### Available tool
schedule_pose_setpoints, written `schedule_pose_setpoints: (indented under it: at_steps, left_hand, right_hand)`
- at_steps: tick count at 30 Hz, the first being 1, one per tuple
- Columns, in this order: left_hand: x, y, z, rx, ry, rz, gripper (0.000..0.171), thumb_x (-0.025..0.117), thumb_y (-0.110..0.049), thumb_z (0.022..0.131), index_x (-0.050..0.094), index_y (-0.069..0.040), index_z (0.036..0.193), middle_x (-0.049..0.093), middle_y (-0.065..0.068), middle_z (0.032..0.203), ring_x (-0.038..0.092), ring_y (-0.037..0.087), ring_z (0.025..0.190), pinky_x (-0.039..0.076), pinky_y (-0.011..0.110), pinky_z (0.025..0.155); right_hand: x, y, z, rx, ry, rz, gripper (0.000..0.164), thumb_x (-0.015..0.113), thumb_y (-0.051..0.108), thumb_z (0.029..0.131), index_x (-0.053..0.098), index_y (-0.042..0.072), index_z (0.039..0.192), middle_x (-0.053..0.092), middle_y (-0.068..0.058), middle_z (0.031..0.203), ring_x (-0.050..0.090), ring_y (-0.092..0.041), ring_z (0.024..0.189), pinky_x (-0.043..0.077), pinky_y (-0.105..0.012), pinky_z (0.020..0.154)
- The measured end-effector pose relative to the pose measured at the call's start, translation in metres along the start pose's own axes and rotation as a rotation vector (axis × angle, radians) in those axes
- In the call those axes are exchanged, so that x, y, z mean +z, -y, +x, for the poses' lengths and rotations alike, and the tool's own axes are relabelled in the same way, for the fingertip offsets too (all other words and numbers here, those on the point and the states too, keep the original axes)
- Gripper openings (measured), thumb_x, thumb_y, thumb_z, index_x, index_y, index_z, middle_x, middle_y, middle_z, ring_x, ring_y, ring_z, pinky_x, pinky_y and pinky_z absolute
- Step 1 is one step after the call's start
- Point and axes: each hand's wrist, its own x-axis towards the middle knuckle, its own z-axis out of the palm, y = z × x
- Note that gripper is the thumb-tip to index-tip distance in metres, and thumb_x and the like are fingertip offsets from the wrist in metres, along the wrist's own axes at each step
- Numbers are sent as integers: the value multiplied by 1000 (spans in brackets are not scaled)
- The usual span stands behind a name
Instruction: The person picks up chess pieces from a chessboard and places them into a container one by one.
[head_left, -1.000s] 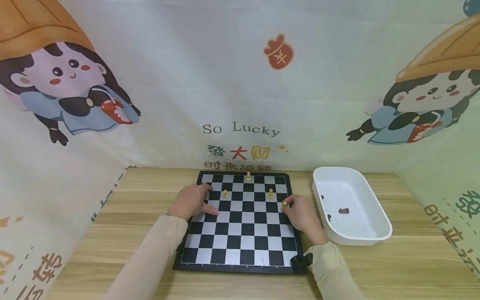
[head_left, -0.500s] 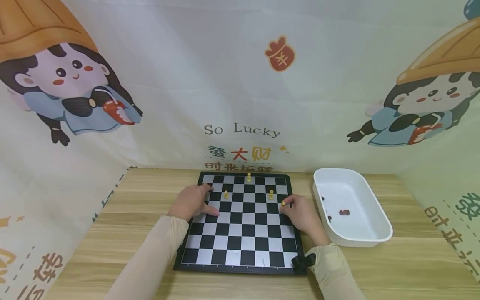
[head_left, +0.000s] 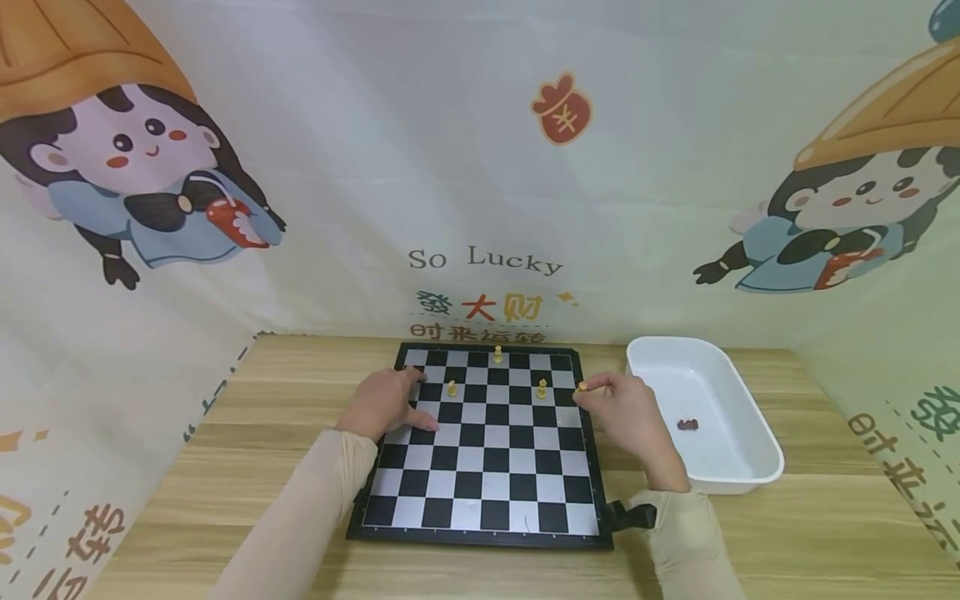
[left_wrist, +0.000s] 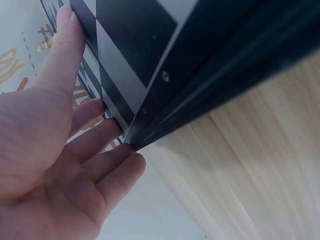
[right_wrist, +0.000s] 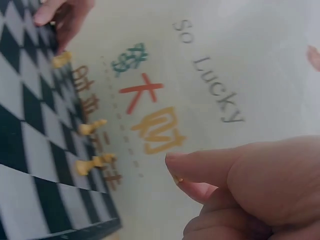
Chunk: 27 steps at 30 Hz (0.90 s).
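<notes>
A black-and-white chessboard (head_left: 480, 537) lies on the table. My left hand (head_left: 381, 403) rests along its left edge with thumb and index finger spread over the squares; the left wrist view shows relaxed fingers (left_wrist: 117, 165) touching the board's side. Between thumb and index finger, my right hand (head_left: 630, 417) pinches a small yellow chess piece (head_left: 582, 387) above the board's right border. That piece is mostly covered by the fingers, so its kind is unclear. Three yellow chess pieces stand on the board: one at left (head_left: 452, 388), one at the far edge (head_left: 498, 354), one at right (head_left: 542, 388).
To the right stands a white plastic tub (head_left: 780, 467) with a reddish-brown chess piece (head_left: 687, 424) lying in it. The right forearm and hand cover part of its near left side. A printed cloth backdrop (head_left: 480, 167) rises behind the wooden table (head_left: 285, 400).
My right hand has lifted away from the right-hand squares and shifted right and back, carrying the yellow piece past the border. My left hand stays where it was.
</notes>
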Motion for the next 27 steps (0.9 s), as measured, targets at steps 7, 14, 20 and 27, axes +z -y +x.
schedule_pose_setpoints:
  at_steps: [7,14,20,27]
  left_hand:
    - [-1,0,-1,-8,15,0,99,87,-57,67,55,-6,145,64,21,138,63,37,125,50,50,111]
    - [-1,0,-1,0,12,3,99,87,-57,67,55,-5,145,65,21,137,64,36,122,51,50,110]
    - [-1,0,0,0,7,6,99,87,-57,67,55,-6,145,65,21,138,64,35,122,51,49,110]
    - [0,0,1,-2,5,8,99,87,-58,67,55,-6,145,65,21,137,65,35,121,51,49,110]
  right_hand:
    - [-25,2,-6,-1,-83,8,34,72,30,93,71,1,109,47,0,71,45,-17,64,37,-28,55]
    - [-42,3,-13,16,-141,21,34,73,30,93,70,1,110,37,2,64,39,-16,57,31,-24,47]
    - [-50,2,-16,22,-167,54,36,74,33,93,70,2,111,38,3,62,37,-13,53,29,-24,46]
    - [-57,-3,-17,37,-181,85,39,75,37,92,69,3,110,40,4,60,39,-12,52,32,-25,47]
